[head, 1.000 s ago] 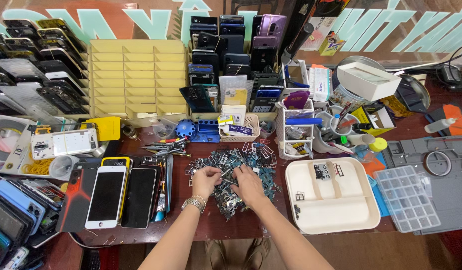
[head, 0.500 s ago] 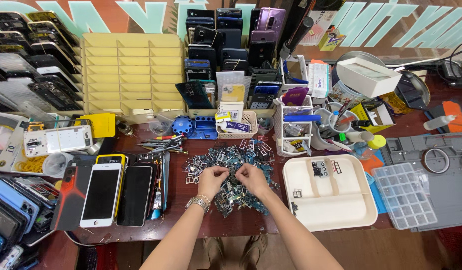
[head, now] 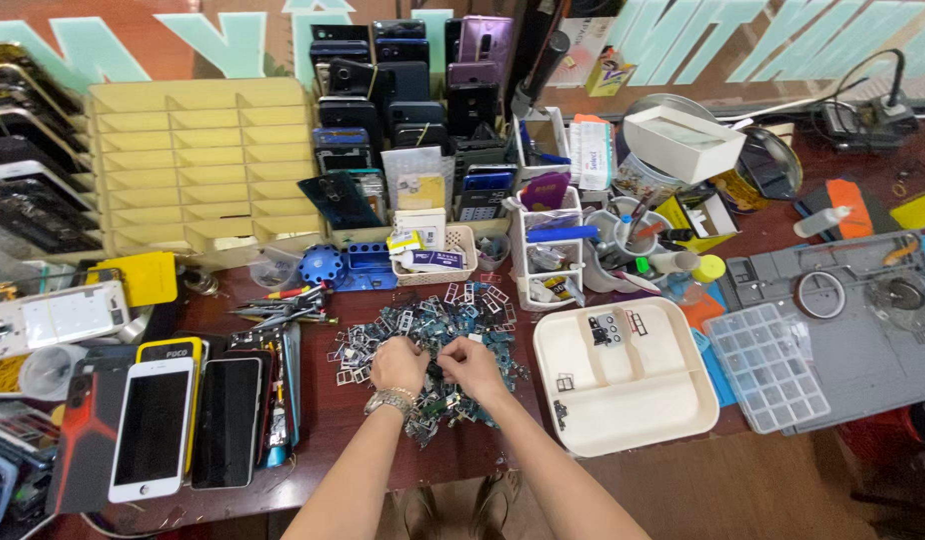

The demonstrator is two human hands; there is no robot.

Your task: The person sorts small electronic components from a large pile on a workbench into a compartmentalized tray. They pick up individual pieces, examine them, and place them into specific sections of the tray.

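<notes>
Both my hands meet over a heap of small metal phone parts (head: 423, 330) spread on the dark red table (head: 323, 440). My left hand (head: 398, 364), with a metal watch at the wrist, has its fingers curled down into the heap. My right hand (head: 470, 366) pinches a small part right beside it, fingertips almost touching the left hand's. What exactly sits between the fingers is too small to make out. A cream divided tray (head: 625, 375) with a few small parts lies just right of my hands.
Several phones (head: 155, 425) lie in a row at the left, with tweezers and screwdrivers (head: 278, 305) behind them. A yellow slotted rack (head: 188, 170) and stacked phones stand at the back. A clear compartment box (head: 768, 365) and a grey work mat (head: 863, 320) lie right.
My head has dropped closer to the table. Both hands stay on the heap, fingers working together at the same spot.
</notes>
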